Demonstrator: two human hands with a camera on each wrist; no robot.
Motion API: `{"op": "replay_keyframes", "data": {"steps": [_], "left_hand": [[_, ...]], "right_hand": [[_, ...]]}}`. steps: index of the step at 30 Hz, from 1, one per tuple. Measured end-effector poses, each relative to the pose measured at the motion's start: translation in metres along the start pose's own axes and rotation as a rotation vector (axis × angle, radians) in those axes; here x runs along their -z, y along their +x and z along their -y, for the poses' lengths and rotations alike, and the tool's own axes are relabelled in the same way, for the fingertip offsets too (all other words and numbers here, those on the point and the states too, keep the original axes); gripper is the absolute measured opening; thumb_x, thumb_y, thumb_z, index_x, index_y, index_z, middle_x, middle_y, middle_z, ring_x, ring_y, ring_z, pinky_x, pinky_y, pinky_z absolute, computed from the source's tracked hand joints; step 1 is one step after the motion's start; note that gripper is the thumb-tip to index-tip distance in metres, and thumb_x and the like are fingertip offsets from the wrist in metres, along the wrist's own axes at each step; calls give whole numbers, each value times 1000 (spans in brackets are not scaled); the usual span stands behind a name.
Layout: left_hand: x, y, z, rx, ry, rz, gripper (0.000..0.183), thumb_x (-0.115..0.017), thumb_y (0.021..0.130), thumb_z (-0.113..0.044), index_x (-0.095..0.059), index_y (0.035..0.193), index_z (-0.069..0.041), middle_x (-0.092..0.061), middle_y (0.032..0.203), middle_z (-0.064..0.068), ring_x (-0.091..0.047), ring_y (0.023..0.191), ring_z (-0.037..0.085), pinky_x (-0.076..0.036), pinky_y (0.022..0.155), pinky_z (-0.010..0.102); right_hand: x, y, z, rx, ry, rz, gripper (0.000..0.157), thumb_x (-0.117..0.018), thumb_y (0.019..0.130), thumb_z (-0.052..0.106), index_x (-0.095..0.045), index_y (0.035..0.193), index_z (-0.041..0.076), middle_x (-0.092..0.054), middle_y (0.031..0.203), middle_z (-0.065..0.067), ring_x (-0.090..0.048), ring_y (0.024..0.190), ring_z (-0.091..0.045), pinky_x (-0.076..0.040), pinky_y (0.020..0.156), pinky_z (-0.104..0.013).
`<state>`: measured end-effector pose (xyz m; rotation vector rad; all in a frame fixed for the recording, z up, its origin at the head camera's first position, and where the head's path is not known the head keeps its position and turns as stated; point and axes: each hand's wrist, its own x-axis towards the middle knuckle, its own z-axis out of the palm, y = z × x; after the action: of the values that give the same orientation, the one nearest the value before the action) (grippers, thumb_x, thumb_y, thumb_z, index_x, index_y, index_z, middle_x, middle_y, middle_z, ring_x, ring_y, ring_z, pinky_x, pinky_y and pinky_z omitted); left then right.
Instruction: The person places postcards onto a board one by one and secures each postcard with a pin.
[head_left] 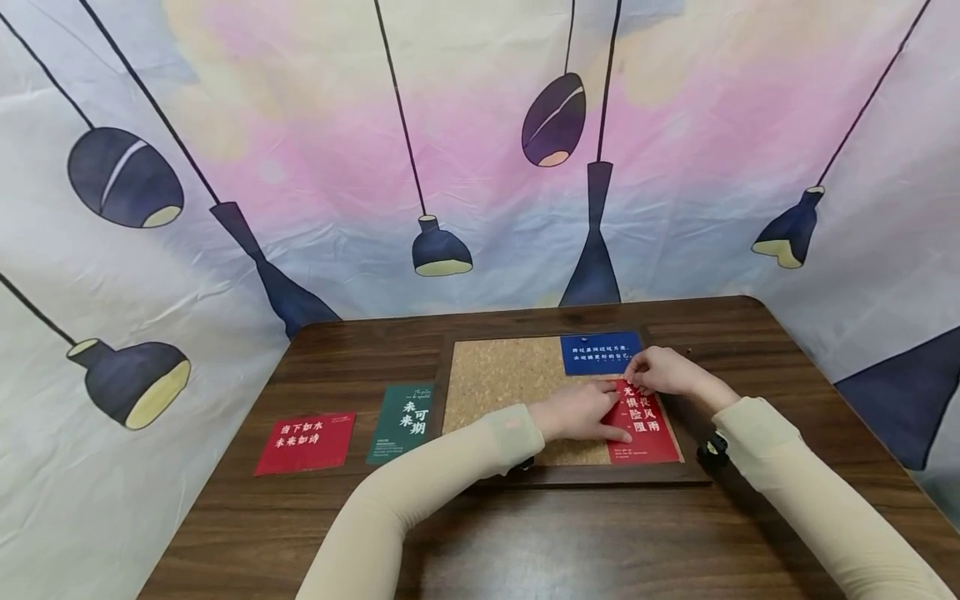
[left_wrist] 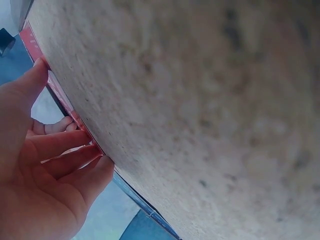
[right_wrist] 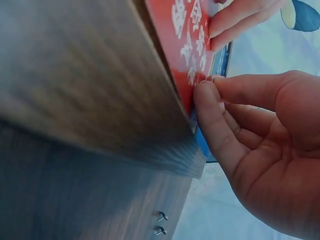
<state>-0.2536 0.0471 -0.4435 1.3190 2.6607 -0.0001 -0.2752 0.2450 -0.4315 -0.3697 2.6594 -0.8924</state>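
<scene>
A red card (head_left: 643,433) with white characters lies on the right part of a cork board (head_left: 498,367). My left hand (head_left: 581,410) rests on its left side, fingers spread, the thumb toward the lower edge; fingertips (left_wrist: 102,162) touch the card in the left wrist view. At the card's top edge, thumb and index finger of my right hand (head_left: 660,371) pinch a small pin (right_wrist: 210,78), mostly hidden by the fingertips. Just above the red card, a blue card (head_left: 600,352) sits on the cork, a small pin at its top.
Left of the board, a green card (head_left: 401,421) and another red card (head_left: 306,442) lie on the wooden table (head_left: 555,533). Two small metal pins (right_wrist: 161,223) lie on the table beyond the board's dark frame (head_left: 585,476). A lamp-patterned cloth (head_left: 495,150) hangs behind.
</scene>
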Motion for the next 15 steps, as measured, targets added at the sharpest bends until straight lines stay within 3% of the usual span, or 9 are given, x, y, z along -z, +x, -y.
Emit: {"op": "replay_keyframes", "data": {"steps": [9, 15], "left_hand": [[1, 0, 0, 0, -11, 8, 78, -57, 93, -65, -53, 147, -10, -46, 154, 7, -47, 138, 15, -44, 105, 26], [2, -1, 0, 2, -7, 7, 76, -58, 93, -65, -54, 146, -10, -46, 154, 7, -50, 135, 15, -45, 104, 26]], "right_hand": [[3, -4, 2, 34, -64, -47, 9, -68, 89, 3, -74, 94, -2, -69, 84, -7, -60, 69, -14, -53, 62, -29], [-2, -9, 2, 85, -168, -118, 10, -70, 91, 5, -76, 95, -2, -72, 89, -11, -60, 72, -18, -53, 65, -33]]}}
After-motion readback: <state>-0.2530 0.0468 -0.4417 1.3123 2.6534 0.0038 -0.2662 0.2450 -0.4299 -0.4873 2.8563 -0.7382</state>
